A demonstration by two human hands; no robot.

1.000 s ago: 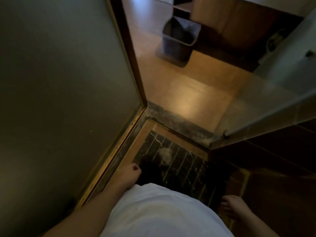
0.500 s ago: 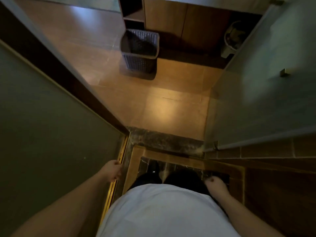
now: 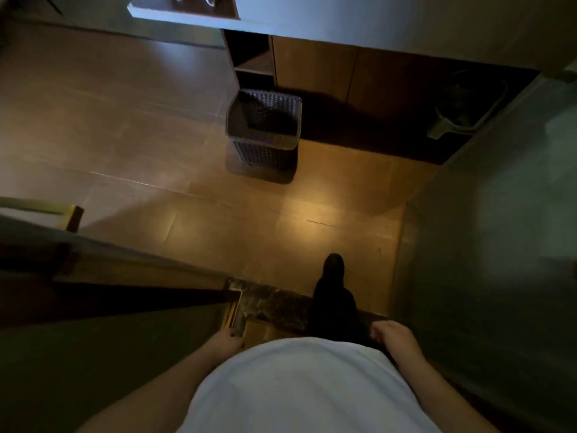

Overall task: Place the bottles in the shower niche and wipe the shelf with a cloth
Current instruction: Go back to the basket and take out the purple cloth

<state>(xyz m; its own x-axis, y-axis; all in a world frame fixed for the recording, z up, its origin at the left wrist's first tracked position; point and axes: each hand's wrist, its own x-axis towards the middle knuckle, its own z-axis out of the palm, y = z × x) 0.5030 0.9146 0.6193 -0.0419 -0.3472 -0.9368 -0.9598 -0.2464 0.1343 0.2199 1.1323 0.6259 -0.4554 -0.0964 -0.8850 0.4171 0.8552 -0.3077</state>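
Observation:
No bottles, niche or cloth show in the head view. My left hand (image 3: 226,340) hangs low beside my white shirt, close to the gold door frame (image 3: 232,310), with fingers loosely curled and nothing in it. My right hand (image 3: 392,334) hangs at my right side, loosely curled too and holding nothing. One dark-trousered leg and shoe (image 3: 334,276) reaches over the dark marble threshold (image 3: 274,303) onto the brown tiled floor (image 3: 193,220).
A dark woven bin (image 3: 263,126) stands on the floor ahead, in front of a wooden vanity with open shelves (image 3: 253,60). A frosted glass panel (image 3: 93,354) is on my left, a glass door (image 3: 487,245) on my right. A pale basin (image 3: 459,114) sits under the counter at the right.
The view has moved forward out of the shower. One foot now crosses the threshold onto the brown floor. Both hands stayed low at my sides and hold nothing.

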